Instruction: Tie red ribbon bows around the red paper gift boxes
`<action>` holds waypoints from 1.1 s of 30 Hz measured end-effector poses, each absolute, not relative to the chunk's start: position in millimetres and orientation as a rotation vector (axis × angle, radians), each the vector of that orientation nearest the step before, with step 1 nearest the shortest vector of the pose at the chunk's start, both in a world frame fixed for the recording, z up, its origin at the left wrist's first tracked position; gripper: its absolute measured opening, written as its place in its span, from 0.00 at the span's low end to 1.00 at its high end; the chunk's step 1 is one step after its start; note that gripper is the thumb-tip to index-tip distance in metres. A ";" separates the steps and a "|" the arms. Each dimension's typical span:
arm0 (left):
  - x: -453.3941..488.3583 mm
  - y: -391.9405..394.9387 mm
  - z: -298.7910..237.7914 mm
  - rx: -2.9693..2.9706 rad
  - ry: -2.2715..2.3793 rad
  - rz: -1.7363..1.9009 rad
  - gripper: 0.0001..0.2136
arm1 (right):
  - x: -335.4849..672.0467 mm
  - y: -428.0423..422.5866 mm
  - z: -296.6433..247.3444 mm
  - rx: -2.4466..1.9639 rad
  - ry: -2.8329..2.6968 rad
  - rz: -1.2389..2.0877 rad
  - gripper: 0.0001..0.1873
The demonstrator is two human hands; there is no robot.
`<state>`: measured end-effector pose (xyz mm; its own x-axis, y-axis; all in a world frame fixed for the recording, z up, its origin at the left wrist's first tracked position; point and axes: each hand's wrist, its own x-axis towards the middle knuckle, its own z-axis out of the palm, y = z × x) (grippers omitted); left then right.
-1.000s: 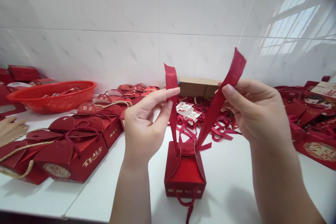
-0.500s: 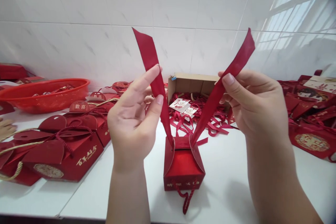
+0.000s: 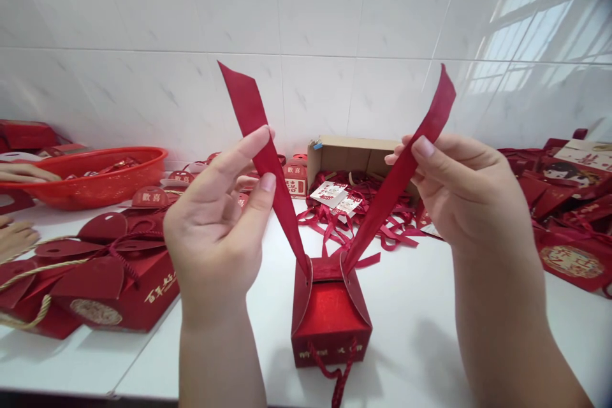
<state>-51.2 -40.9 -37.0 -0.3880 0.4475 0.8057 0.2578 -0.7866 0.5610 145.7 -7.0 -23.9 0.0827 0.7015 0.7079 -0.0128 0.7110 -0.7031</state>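
Observation:
A small red gift box (image 3: 329,312) with gold characters stands on the white table in front of me. A wide dark red ribbon (image 3: 287,201) comes out of its top, its two ends raised in a V. My left hand (image 3: 222,229) pinches the left end between fingers and thumb, well above the box. The right end is pinched between the thumb and fingers of my right hand (image 3: 471,185). Both ribbon tips stick up past my fingers. A twisted red cord (image 3: 337,376) hangs from the front of the box.
At the left are larger red boxes (image 3: 119,287) with cord handles and a red basin (image 3: 115,182). Another person's hands (image 3: 21,236) show at the left edge. Behind my box, a cardboard carton (image 3: 356,156) holds ribbons and tags. More red boxes (image 3: 571,261) lie at right.
My left hand has moved left with its ribbon end, widening the V. The box sits slightly lower in view. Another person's hand has come over the basin.

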 end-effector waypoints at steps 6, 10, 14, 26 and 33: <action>-49.9 -41.3 -36.6 1.637 0.871 2.295 0.15 | 144.5 -10.2 -21.7 -0.569 -1.418 0.747 0.05; -49.1 -36.7 -38.6 1.594 0.738 2.299 0.14 | 137.6 -12.3 -22.4 -0.555 -1.462 0.888 0.05; -46.8 -36.7 -41.5 1.618 0.677 2.229 0.11 | 129.8 -10.6 -25.3 -0.550 -1.464 0.939 0.07; -39.0 -45.9 -45.6 1.621 0.852 1.885 0.29 | 115.2 -21.8 -29.2 -0.458 -1.774 1.045 0.22; -39.5 -44.7 -46.0 1.609 0.908 1.805 0.25 | 108.4 -20.5 -33.6 -0.449 -1.754 0.925 0.09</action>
